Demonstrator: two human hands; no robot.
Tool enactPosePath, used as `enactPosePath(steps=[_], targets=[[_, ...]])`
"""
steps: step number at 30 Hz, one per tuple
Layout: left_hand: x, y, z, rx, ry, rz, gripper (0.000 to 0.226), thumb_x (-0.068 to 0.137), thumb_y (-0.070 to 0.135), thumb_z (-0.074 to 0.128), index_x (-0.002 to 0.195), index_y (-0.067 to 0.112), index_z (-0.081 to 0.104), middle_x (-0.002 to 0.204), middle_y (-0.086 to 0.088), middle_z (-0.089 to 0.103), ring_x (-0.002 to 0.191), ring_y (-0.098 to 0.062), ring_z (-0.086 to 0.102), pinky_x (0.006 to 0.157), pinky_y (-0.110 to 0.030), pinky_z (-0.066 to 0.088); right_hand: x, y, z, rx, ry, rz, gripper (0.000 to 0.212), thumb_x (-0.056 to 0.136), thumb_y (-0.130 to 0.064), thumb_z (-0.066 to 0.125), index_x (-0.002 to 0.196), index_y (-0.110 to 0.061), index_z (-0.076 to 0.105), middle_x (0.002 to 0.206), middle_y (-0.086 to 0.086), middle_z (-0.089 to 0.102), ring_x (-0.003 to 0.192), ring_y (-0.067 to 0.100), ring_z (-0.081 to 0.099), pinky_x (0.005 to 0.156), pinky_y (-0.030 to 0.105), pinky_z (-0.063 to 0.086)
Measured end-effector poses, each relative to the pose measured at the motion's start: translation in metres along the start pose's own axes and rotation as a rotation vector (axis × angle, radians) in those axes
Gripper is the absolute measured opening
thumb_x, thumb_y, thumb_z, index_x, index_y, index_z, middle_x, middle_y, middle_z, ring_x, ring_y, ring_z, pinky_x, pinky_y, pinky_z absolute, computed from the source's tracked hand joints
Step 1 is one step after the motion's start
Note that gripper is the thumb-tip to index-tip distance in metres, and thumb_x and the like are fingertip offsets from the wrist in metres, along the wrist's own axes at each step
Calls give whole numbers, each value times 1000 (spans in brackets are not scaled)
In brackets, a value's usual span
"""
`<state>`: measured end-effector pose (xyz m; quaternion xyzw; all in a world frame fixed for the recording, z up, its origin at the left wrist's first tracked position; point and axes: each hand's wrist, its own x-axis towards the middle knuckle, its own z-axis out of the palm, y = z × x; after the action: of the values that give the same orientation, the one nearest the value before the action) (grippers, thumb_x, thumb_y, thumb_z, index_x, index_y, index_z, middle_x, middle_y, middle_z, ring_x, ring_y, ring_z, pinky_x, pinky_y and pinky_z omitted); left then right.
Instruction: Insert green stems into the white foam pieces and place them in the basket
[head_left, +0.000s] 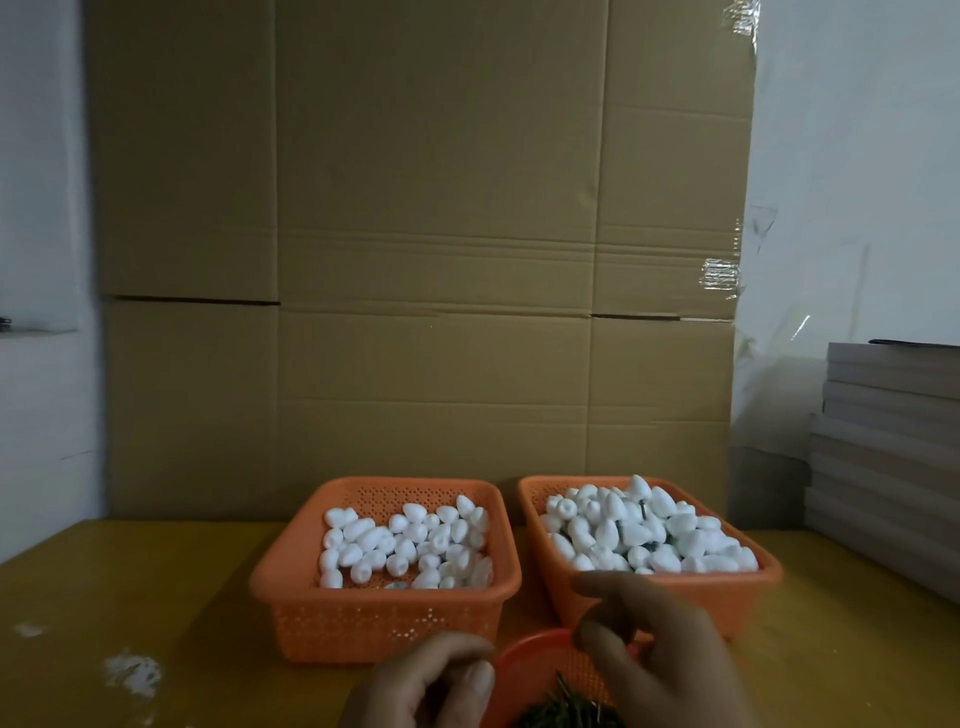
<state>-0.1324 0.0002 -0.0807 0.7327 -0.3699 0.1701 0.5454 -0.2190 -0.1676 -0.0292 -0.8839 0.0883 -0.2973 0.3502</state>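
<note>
Two orange perforated baskets stood side by side on the yellow counter, before a wall of flattened cardboard. The left basket held a loose single layer of white foam pieces. The right basket was heaped higher with foam pieces, a few dark stems showing among them. Nearest the camera, a small red dish contained the loose green stems. The left hand hovered beside the dish, its fingers curled inward; whether they pinched anything could not be told. The right hand was raised over the dish, thumb and forefinger drawn close together; any stem between them was not discernible. Stacked grey boards stood at the right.
</note>
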Motion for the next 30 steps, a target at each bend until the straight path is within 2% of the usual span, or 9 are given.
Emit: enactPosePath(steps=[2,3,8,12,15,19,24,27,30], targets=[[6,14,-28,31,-122,-100,4,82,41,73,86,41,73,99,59,47,98,28,49,78,-3,44,-10,2,7,-62,-68,2,41,79,-17,77,94,-53,64,83,-7,71,90,-3,65,80,13,50],[9,12,-32,56,-102,-86,10,87,35,71,94,43,68,99,59,46,97,28,48,77,-3,43,-15,4,10,-80,-74,-9,43,78,-20,78,91,-58,62,84,-7,70,91,-5,63,79,9,48],[51,16,-47,206,-68,-120,5,94,38,61,98,40,62,83,20,65,87,12,58,68,-11,48,-18,7,13,-146,-95,-32,38,82,-31,74,84,-63,54,92,-11,65,88,-5,64,80,8,47],[106,-13,-57,419,-127,-189,3,95,32,62,95,33,65,89,16,67,82,0,61,70,-16,47,-15,8,9,-150,-103,-49,33,82,-34,75,84,-62,56,92,-14,66,93,-10,61,77,3,44],[142,-38,-61,570,-349,-394,16,94,39,59,101,28,68,98,9,69,87,-7,64,73,-24,52,-15,10,11,-176,-122,-52,31,82,-37,74,84,-62,56,93,-15,65,95,-11,60,79,4,45],[162,-54,-60,719,-703,-641,32,92,39,59,115,18,66,88,-2,67,73,-17,64,61,-26,51,-12,11,10,-219,-139,-58,24,85,-42,71,88,-60,55,96,-19,61,89,-3,62,80,8,46],[169,-56,-51,936,-921,-682,52,91,56,57,128,19,59,122,-4,66,109,-19,65,81,-29,53,-9,13,7,-247,-157,-58,21,87,-43,67,93,-59,54,97,-20,58,88,-1,61,79,9,47],[168,-57,-44,947,-960,-688,56,91,54,58,136,20,56,133,-4,60,116,-21,61,100,-38,50,-8,14,8,-265,-168,-53,22,87,-43,68,95,-59,57,97,-19,59,88,-2,62,82,8,47],[165,-58,-36,942,-992,-635,49,93,48,57,136,24,57,138,1,54,120,-19,56,104,-40,47,-8,15,11,-280,-171,-49,21,86,-44,69,99,-58,60,97,-21,59,88,-5,61,80,4,43]])
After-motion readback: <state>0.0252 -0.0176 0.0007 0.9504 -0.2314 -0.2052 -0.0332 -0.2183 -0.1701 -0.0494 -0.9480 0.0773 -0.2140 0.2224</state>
